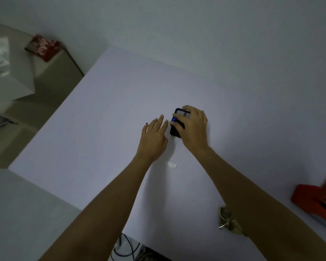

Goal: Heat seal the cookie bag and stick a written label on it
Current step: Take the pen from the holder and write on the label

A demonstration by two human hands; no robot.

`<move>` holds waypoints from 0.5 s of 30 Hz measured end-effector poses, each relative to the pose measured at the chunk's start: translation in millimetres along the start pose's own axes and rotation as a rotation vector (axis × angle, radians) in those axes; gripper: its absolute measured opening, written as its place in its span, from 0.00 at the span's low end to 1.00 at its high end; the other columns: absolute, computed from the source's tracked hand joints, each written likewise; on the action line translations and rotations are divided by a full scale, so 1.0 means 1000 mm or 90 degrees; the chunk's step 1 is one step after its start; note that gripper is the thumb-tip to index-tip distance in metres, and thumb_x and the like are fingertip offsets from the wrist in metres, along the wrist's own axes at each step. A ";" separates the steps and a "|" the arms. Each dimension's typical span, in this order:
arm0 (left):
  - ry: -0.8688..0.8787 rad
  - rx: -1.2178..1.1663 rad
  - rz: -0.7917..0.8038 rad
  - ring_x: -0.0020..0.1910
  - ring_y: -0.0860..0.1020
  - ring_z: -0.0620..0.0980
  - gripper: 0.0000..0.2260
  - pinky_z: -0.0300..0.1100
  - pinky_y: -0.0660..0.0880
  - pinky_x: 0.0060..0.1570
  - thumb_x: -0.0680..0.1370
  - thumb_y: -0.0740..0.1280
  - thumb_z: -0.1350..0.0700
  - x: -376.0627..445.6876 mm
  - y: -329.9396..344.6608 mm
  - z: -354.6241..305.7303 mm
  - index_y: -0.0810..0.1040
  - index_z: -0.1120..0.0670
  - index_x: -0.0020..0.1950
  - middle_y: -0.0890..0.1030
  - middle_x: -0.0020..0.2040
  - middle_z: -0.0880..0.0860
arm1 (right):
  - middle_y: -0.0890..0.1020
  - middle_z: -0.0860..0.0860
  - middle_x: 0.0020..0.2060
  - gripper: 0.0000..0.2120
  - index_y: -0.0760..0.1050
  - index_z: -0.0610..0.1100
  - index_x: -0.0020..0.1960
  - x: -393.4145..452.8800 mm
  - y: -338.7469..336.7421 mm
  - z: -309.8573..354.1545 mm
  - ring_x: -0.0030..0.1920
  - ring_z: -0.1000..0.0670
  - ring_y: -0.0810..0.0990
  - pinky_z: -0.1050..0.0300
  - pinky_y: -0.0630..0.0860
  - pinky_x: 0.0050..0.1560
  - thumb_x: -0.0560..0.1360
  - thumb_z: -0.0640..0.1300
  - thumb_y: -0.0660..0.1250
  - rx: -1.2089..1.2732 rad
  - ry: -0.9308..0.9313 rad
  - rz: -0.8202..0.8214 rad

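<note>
My right hand [193,127] grips a small black device with a grey panel and a blue light [176,119] near the middle of the white table [102,119]. My left hand [154,136] lies just left of the device with straight fingers that hold nothing. A small white label strip [170,164] lies flat on the table between my forearms. A gold-wrapped cookie bag [227,219] sits near the front edge, partly hidden under my right forearm. A red heat sealer [312,196] stands at the right edge, cut off by the frame.
A red printed box [43,47] rests on a beige cabinet at the far left. Dark cables [126,247] hang below the table's front edge. A white wall runs behind the table.
</note>
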State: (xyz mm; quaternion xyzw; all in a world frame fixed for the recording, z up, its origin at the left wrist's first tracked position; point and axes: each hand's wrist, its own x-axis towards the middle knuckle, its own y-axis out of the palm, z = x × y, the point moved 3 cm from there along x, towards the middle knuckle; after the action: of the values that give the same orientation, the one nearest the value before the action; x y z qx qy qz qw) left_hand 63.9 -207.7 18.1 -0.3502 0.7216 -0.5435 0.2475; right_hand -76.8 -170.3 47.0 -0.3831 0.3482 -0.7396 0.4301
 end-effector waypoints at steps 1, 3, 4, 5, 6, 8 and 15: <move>-0.015 -0.022 -0.014 0.73 0.62 0.58 0.23 0.56 0.61 0.70 0.79 0.60 0.59 0.001 -0.008 -0.002 0.62 0.57 0.74 0.61 0.76 0.58 | 0.79 0.46 0.54 0.12 0.82 0.47 0.56 0.004 -0.014 0.007 0.56 0.44 0.75 0.45 0.68 0.62 0.74 0.50 0.69 0.033 0.012 -0.025; -0.025 -0.074 -0.058 0.72 0.65 0.58 0.22 0.55 0.63 0.69 0.80 0.60 0.57 0.005 -0.032 -0.008 0.64 0.58 0.73 0.63 0.75 0.59 | 0.80 0.47 0.46 0.12 0.82 0.46 0.54 0.011 -0.049 0.023 0.48 0.47 0.75 0.51 0.71 0.52 0.75 0.50 0.69 0.133 0.063 -0.071; -0.018 -0.104 -0.086 0.71 0.67 0.58 0.21 0.53 0.64 0.68 0.80 0.61 0.56 0.006 -0.046 -0.012 0.65 0.58 0.73 0.65 0.74 0.59 | 0.80 0.49 0.43 0.11 0.82 0.45 0.53 0.013 -0.069 0.030 0.45 0.49 0.75 0.54 0.73 0.47 0.75 0.50 0.69 0.205 0.109 -0.093; -0.008 -0.136 -0.113 0.69 0.68 0.57 0.21 0.51 0.65 0.68 0.80 0.61 0.55 0.007 -0.063 -0.018 0.66 0.57 0.72 0.68 0.72 0.58 | 0.80 0.50 0.40 0.10 0.82 0.45 0.51 0.015 -0.091 0.037 0.42 0.51 0.75 0.57 0.73 0.44 0.76 0.51 0.68 0.288 0.167 -0.113; -0.001 -0.171 -0.127 0.68 0.70 0.55 0.20 0.48 0.66 0.67 0.80 0.62 0.54 0.009 -0.078 -0.023 0.67 0.57 0.72 0.71 0.71 0.57 | 0.80 0.51 0.38 0.10 0.81 0.45 0.48 0.017 -0.107 0.040 0.40 0.53 0.76 0.61 0.73 0.41 0.76 0.51 0.67 0.375 0.233 -0.119; 0.011 -0.227 -0.138 0.61 0.76 0.52 0.17 0.43 0.70 0.61 0.80 0.63 0.53 0.010 -0.109 -0.036 0.72 0.55 0.68 0.78 0.63 0.54 | 0.82 0.53 0.36 0.10 0.79 0.46 0.44 0.018 -0.137 0.046 0.38 0.54 0.77 0.64 0.73 0.41 0.77 0.52 0.66 0.519 0.327 -0.142; 0.112 -0.204 -0.185 0.40 0.77 0.50 0.10 0.45 0.77 0.42 0.79 0.64 0.52 -0.018 -0.188 -0.087 0.80 0.56 0.54 0.80 0.44 0.53 | 0.81 0.52 0.33 0.12 0.77 0.45 0.45 -0.009 -0.195 0.063 0.29 0.55 0.70 0.61 0.70 0.32 0.75 0.54 0.68 0.725 0.432 -0.156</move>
State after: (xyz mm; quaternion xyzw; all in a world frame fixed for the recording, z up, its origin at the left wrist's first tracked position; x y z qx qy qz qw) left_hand 55.7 -170.9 222.9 -0.4365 0.7594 -0.4805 0.0439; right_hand -91.2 -98.3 238.5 0.1203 -0.0259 -0.9306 0.3446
